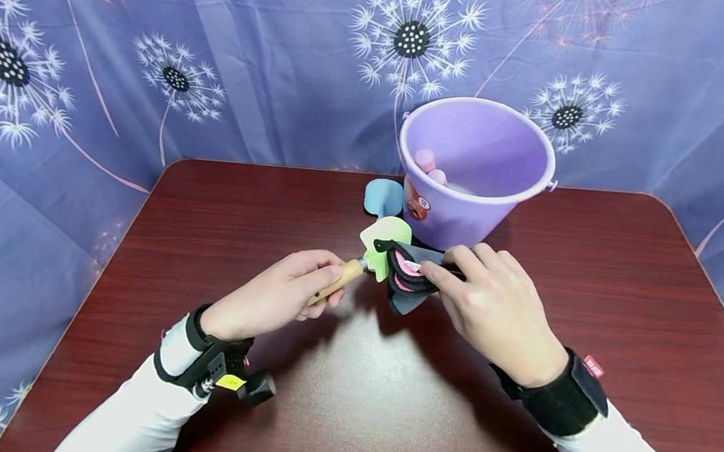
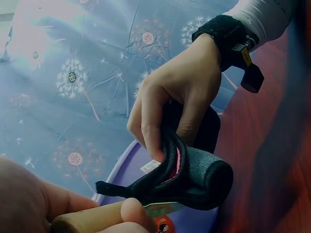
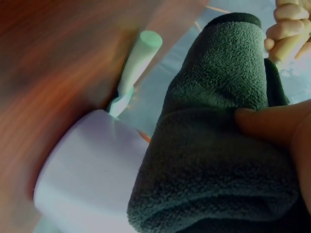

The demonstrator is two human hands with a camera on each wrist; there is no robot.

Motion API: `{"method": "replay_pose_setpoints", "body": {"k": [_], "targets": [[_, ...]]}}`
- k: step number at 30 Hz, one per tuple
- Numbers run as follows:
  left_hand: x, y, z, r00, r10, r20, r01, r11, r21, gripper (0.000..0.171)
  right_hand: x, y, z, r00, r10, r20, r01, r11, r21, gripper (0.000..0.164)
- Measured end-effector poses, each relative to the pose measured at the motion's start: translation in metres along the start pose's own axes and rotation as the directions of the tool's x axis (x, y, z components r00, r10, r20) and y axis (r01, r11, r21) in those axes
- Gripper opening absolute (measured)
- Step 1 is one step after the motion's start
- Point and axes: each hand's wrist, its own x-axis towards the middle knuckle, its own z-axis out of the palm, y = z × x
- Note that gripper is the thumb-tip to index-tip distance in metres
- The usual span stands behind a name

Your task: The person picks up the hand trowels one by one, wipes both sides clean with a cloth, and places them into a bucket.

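Note:
My left hand (image 1: 286, 284) grips the wooden handle (image 1: 338, 281) of a small toy shovel with a light green blade (image 1: 383, 239). My right hand (image 1: 497, 302) pinches a folded cloth (image 1: 410, 298), grey and fuzzy with black edging and pink folds. In the head view the cloth overlaps the right side of the green blade; whether they touch is hard to tell. The cloth's grey pile (image 3: 223, 68) fills much of the right wrist view, with the thumb pressed on it. In the left wrist view the cloth (image 2: 201, 165) hides most of the blade.
A purple bucket (image 1: 460, 213) stands at the back of the dark red table (image 1: 241, 208), with pink pieces (image 1: 426, 160) inside. Left of it lies a blue toy shovel (image 1: 384, 198). A blue dandelion-patterned curtain (image 1: 285, 68) hangs behind the table.

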Motion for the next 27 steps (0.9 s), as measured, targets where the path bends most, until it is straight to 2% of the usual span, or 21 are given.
{"method": "replay_pose_setpoints", "body": {"k": [8, 13, 17, 20, 23, 25, 27], "targets": [[0.005, -0.002, 0.0, 1.0, -0.016, -0.011, 0.015, 0.997, -0.075, 0.028, 0.003, -0.006, 0.0, 0.999, -0.039, 0.003, 0.039, 0.999, 0.025, 0.028], [0.006, -0.004, -0.002, 0.999, -0.025, -0.049, 0.019, 0.991, -0.13, 0.026, 0.003, -0.008, 0.0, 0.998, -0.061, 0.005, 0.061, 0.997, 0.037, 0.027], [0.007, -0.001, -0.006, 0.995, -0.008, -0.1, -0.004, 0.992, -0.125, 0.025, 0.002, -0.008, -0.001, 0.998, -0.06, 0.024, 0.059, 0.997, 0.04, 0.025], [0.007, 0.003, -0.01, 0.987, 0.015, -0.16, -0.026, 0.997, -0.069, 0.022, 0.001, -0.006, -0.002, 0.998, -0.047, 0.034, 0.046, 0.998, 0.042, 0.026], [0.008, 0.01, -0.014, 0.972, 0.049, -0.231, -0.039, 0.998, 0.048, 0.019, 0.0, -0.004, -0.002, 0.999, -0.023, 0.036, 0.021, 0.998, 0.053, 0.028], [0.008, 0.015, -0.017, 0.959, 0.081, -0.273, -0.042, 0.988, 0.146, 0.019, -0.001, -0.003, -0.003, 0.999, 0.0, 0.04, -0.002, 0.998, 0.062, 0.03], [0.009, 0.021, -0.02, 0.943, 0.121, -0.309, -0.039, 0.965, 0.259, 0.02, -0.002, -0.002, -0.003, 0.999, 0.025, 0.048, -0.029, 0.997, 0.077, 0.033]]}}
